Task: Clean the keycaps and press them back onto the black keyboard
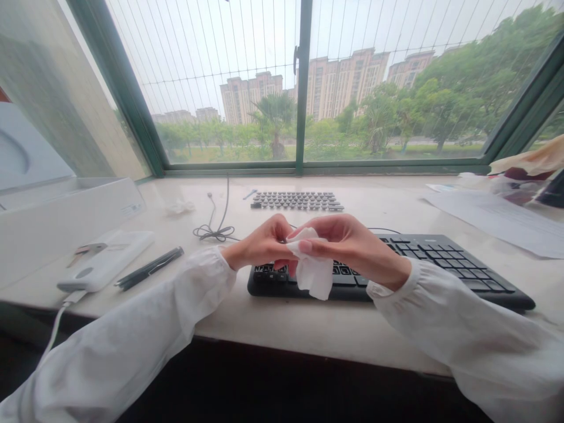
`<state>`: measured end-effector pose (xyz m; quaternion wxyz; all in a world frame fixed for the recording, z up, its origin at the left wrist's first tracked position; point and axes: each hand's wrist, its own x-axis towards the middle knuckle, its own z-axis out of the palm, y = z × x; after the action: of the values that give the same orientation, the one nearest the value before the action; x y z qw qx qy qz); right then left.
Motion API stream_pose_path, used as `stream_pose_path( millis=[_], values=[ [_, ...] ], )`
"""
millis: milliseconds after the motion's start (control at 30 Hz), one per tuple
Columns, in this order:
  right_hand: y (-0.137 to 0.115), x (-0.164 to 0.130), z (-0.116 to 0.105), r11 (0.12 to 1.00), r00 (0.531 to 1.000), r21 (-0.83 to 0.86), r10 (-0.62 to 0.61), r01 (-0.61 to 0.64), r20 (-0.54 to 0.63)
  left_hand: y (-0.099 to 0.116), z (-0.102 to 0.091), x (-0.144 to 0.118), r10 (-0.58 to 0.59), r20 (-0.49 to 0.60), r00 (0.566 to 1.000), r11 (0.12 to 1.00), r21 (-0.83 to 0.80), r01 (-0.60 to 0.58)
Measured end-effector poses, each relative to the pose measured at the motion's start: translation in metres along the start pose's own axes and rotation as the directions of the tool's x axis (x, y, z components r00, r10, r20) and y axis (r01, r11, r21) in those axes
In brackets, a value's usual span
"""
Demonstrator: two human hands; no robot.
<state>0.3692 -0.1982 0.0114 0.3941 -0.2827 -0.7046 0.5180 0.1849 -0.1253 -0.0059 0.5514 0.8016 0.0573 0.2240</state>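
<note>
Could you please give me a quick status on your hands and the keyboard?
Left hand and right hand both pinching a white wipe over the keyboard. Loose keycaps laid out behind. Pen and power bank off left.

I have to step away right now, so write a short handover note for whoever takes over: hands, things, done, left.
Left hand and right hand: both pinch a white wipe above the black keyboard.
Things: rows of removed keycaps lie by the window; the keyboard's left part shows bare sockets.
Done: keycaps off and laid out.
Left: probably wiping, then refitting the caps.
</note>
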Motion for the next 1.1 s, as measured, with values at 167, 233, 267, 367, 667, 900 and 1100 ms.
stream_pose_path(
  millis=[167,233,267,367,667,900,1100],
  values=[
    [0.0020,-0.0010,0.0015,0.989,0.993,-0.094,-0.117,0.116,-0.004,-0.0011,-0.0015,-0.0009,-0.024,-0.067,0.997,1.000,-0.015,0.023],
    [0.0027,-0.0007,0.0011,0.983,0.991,-0.131,-0.132,0.128,-0.027,-0.0004,-0.0014,-0.0011,-0.019,-0.092,0.996,1.000,0.007,0.020],
    [0.0028,-0.0005,0.0006,0.982,0.991,-0.147,-0.124,0.118,-0.038,-0.0001,-0.0012,-0.0011,-0.014,-0.092,0.996,1.000,0.013,0.016],
    [0.0028,-0.0002,-0.0022,0.981,0.995,-0.178,-0.082,0.071,-0.054,0.0004,-0.0009,-0.0009,-0.006,-0.071,0.997,1.000,0.008,0.006],
    [0.0011,-0.0009,-0.0004,0.989,0.998,-0.140,-0.047,0.040,-0.041,-0.0010,-0.0020,-0.0006,0.006,-0.026,1.000,1.000,-0.002,-0.006],
    [0.0043,-0.0006,-0.0013,0.984,0.995,-0.166,-0.070,0.056,-0.076,-0.0029,-0.0016,-0.0002,0.001,-0.025,1.000,0.999,-0.041,-0.002],
    [0.0049,-0.0004,-0.0057,0.986,0.998,-0.160,-0.057,0.050,-0.035,-0.0013,-0.0007,0.0001,0.036,-0.005,0.999,0.998,-0.049,-0.036]
  ],
)
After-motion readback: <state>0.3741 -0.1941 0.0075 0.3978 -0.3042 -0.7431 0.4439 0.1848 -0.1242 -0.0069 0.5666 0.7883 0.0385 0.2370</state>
